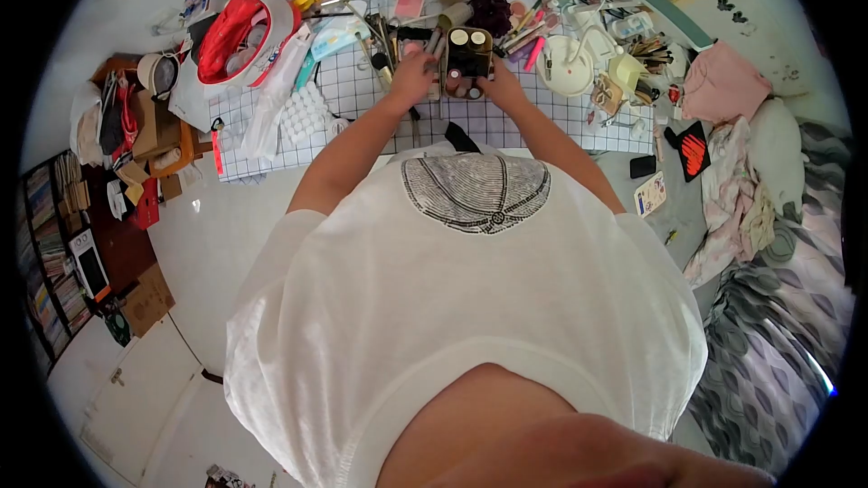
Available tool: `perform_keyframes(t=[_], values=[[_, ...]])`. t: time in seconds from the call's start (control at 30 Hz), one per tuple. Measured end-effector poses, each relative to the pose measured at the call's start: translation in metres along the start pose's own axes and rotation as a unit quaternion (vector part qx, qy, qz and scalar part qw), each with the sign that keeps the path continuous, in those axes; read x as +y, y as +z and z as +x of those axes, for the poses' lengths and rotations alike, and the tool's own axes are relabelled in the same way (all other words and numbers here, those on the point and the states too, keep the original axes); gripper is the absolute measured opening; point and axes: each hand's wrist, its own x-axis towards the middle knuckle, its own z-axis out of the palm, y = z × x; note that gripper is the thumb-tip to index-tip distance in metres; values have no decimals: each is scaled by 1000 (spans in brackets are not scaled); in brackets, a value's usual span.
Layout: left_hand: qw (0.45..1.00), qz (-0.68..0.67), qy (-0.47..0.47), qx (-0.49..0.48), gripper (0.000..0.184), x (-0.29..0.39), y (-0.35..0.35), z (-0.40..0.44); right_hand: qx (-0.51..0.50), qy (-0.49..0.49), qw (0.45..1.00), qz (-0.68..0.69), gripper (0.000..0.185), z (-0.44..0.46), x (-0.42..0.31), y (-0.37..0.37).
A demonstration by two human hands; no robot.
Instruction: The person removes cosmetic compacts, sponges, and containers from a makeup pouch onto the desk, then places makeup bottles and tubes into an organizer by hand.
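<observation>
A dark-framed tray (469,63) holding small round items stands on the grid-patterned table cloth (357,90), in front of my body. My left hand (413,75) is at the tray's left side, among brushes and small cosmetics; its fingertips are too small to make out. At the tray's lower right edge is my right hand (503,88), its fingers near or touching the edge. Whether either hand grips anything cannot be seen. A dark scrunchie (489,15) lies just behind the tray.
A red and white bag (237,36) sits at the table's left, beside a white egg-carton-like sheet (306,111). To the right are a round white dish (564,67), a brush holder (650,56) and a pink cloth (726,83). A dark phone (643,166) lies nearer the right edge.
</observation>
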Motion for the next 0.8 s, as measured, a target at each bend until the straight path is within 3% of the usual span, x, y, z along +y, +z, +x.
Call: perform_keyframes(t=[0.1, 0.2, 0.33, 0.37, 0.5, 0.7, 0.8], values=[[994, 94, 59, 18, 29, -1, 0, 7, 20, -30, 998, -59, 63, -2, 2, 1], [986, 165, -1, -5, 31, 4, 6, 14, 17, -22, 999, -21, 58, 3, 19, 4], [961, 274, -20, -23, 32, 12, 8, 26, 19, -13, 1000, 19, 52, -1, 33, 1], [956, 292, 12, -24, 28, 8, 8, 30, 18, -13, 999, 25, 50, -5, 35, -2], [913, 387, -67, -112, 25, 22, 8, 44, 41, -12, 998, 47, 41, -13, 42, -5], [920, 343, -117, -148, 31, 20, 10, 50, 18, -96, 995, -21, 27, -40, -21, -25], [952, 265, -112, -101, 32, 19, 2, 41, 36, -214, 970, -112, 25, -36, -25, -13]])
